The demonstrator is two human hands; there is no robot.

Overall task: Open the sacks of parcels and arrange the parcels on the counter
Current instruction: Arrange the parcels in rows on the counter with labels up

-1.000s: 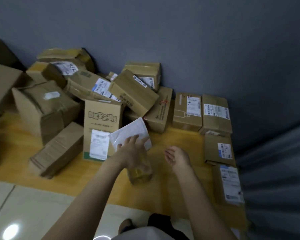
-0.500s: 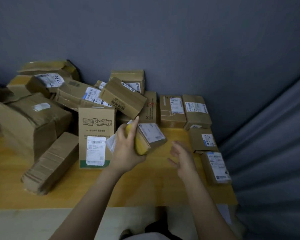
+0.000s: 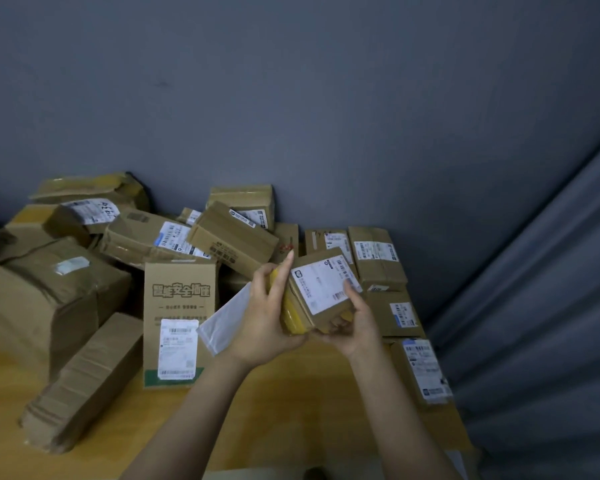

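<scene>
**Small parcel held in both hands over the counter**

The small parcel, a taped brown carton with yellow tape on its left side and a white label facing the camera, is held in the air above the wooden counter, near its right half. The left hand grips the parcel's left side, its forefinger straight up along the edge. The right hand grasps the lower right corner, thumb on the label. A white flat packet juts out leftward from behind the left hand; whether that hand holds it cannot be told.

Every carton in view is sealed, so the contents cannot be seen. A heap of cartons fills the far left, with a tall printed carton standing upright in front of it. A row of labelled cartons runs along the right edge.

Half a second ago the left hand alone held the parcel and the right hand was open, apart from it. The parcel now sits higher, with its label turned more squarely up.
</scene>
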